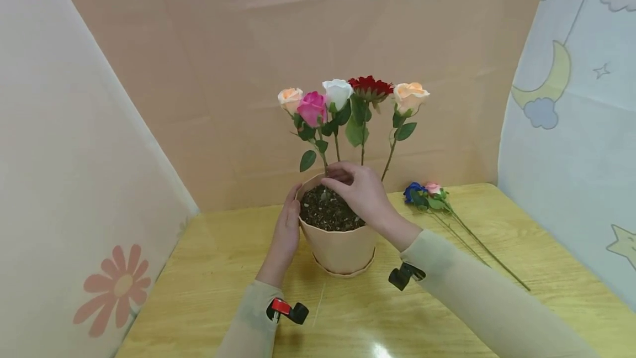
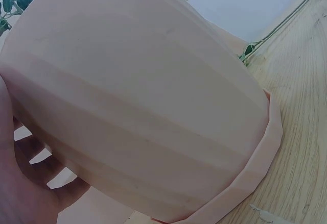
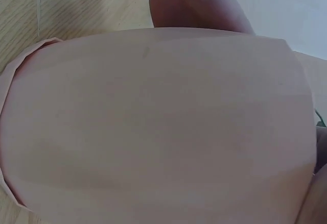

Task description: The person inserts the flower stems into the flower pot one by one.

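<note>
1. Pale sleeves come nearest the head camera; taking the pot as the dial's centre, the left sleeve (image 1: 253, 319) enters between seven and eight o'clock, the right sleeve (image 1: 477, 286) from four. Each carries a small wrist mount.
2. At the centre, the peach flowerpot (image 1: 340, 250) stands upright in its saucer (image 1: 345, 275) on the wood-grain table (image 1: 213, 269), filled with dark soil (image 1: 330, 214).
3. Left hand (image 1: 287, 225): at nine o'clock, laid against the pot's side; the left wrist view shows gaps between its fingers.
4. Right hand (image 1: 360, 189): reaching over the rim at one o'clock, thumb and fingers pinching the magenta rose (image 1: 313, 108) by its stem, low above the soil.
5. That bloom sits between eleven and twelve, with a peach rose (image 1: 290, 99) at eleven, a white rose (image 1: 338, 93) at twelve, a dark red flower (image 1: 371, 87) just past twelve and another peach rose (image 1: 411, 97) at one.
6. Toward two o'clock, a blue rose (image 1: 414, 192) and a pale pink rose (image 1: 434, 188) lie on the table, stems pointing between four and five.
</note>
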Tool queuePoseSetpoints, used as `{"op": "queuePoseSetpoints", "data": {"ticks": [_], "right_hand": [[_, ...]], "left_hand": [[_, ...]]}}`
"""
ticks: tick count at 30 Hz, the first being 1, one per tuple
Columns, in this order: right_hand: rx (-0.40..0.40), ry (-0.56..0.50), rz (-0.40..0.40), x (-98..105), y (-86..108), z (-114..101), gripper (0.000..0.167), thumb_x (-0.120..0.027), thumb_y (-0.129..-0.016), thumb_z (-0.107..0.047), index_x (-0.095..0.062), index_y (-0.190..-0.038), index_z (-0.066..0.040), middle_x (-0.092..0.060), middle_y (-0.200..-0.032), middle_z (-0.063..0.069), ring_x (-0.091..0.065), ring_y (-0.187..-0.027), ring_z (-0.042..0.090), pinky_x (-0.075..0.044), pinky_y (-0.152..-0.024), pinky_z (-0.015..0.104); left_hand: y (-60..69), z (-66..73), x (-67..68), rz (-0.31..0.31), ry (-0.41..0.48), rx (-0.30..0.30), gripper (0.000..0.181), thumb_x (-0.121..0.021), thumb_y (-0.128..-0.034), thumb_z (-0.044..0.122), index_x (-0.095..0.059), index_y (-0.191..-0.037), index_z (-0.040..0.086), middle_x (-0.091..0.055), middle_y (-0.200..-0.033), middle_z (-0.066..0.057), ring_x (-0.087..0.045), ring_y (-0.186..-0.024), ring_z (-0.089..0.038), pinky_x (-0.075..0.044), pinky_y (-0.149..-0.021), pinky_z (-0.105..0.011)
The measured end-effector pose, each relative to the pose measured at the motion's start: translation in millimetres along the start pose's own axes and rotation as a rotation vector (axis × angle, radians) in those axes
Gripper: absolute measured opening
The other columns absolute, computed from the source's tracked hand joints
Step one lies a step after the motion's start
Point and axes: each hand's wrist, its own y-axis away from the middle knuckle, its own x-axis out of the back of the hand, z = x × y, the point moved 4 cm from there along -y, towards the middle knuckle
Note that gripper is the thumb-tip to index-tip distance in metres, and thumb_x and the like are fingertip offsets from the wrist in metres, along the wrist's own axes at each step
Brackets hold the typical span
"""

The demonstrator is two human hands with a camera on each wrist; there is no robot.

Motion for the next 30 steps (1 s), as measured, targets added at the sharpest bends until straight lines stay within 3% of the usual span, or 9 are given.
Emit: {"op": "queuePoseSetpoints", "data": {"ticks": [6, 14, 20, 26, 30], "right_hand": [[-0.064, -0.097, -0.001, 17, 13.2, 1, 0.036, -0.082, -0.104, -0.026, -0.077, -0.136, -0.011, -0.080, -0.122, 0.005, -0.075, -0.107, 0.022, -0.061, -0.096, 0.045], [-0.086, -0.067, 0.024, 53, 32.9, 4, 0.039, -0.084, -0.102, -0.030, -0.077, -0.137, -0.014, -0.080, -0.122, 0.004, -0.075, -0.105, 0.019, -0.060, -0.089, 0.032], [-0.100, 0.020, 0.048, 82, 51.4, 12, 0.039, -0.082, -0.103, -0.030, -0.077, -0.136, -0.011, -0.079, -0.114, 0.005, -0.073, -0.098, 0.018, -0.057, -0.081, 0.022], [-0.090, 0.117, 0.085, 110, 65.7, 21, 0.037, -0.082, -0.104, -0.030, -0.078, -0.135, -0.011, -0.079, -0.107, 0.006, -0.072, -0.087, 0.013, -0.054, -0.070, 0.020], [-0.123, 0.163, 0.103, 128, 75.7, 37, 0.039, -0.080, -0.105, -0.034, -0.077, -0.136, -0.011, -0.078, -0.107, 0.006, -0.070, -0.087, 0.009, -0.054, -0.070, 0.020]], "left_hand": [[1.8, -0.6, -1.1, 0.003, -0.022, 0.015, 0.058, -0.025, -0.1225, 0.044, -0.029, -0.176, 0.022, -0.029, -0.180, -0.009, -0.025, -0.166, -0.037, -0.023, -0.131, -0.064], [1.0, -0.8, -1.0, 0.002, -0.011, -0.006, 0.058, -0.025, -0.1228, 0.041, -0.028, -0.176, 0.019, -0.025, -0.181, -0.011, -0.023, -0.166, -0.040, -0.023, -0.129, -0.067], [1.3, -2.2, -0.8, 0.007, -0.020, 0.001, 0.057, -0.025, -0.1229, 0.040, -0.028, -0.176, 0.019, -0.025, -0.181, -0.011, -0.021, -0.166, -0.038, -0.021, -0.131, -0.065], [1.2, -0.9, -0.6, 0.010, -0.019, -0.011, 0.056, -0.026, -0.1230, 0.036, -0.028, -0.176, 0.018, -0.025, -0.181, -0.012, -0.021, -0.166, -0.039, -0.022, -0.130, -0.067], [1.1, 0.5, -1.0, 0.012, -0.018, -0.018, 0.056, -0.025, -0.1228, 0.036, -0.029, -0.176, 0.018, -0.025, -0.181, -0.013, -0.022, -0.166, -0.040, -0.022, -0.130, -0.067]]}}
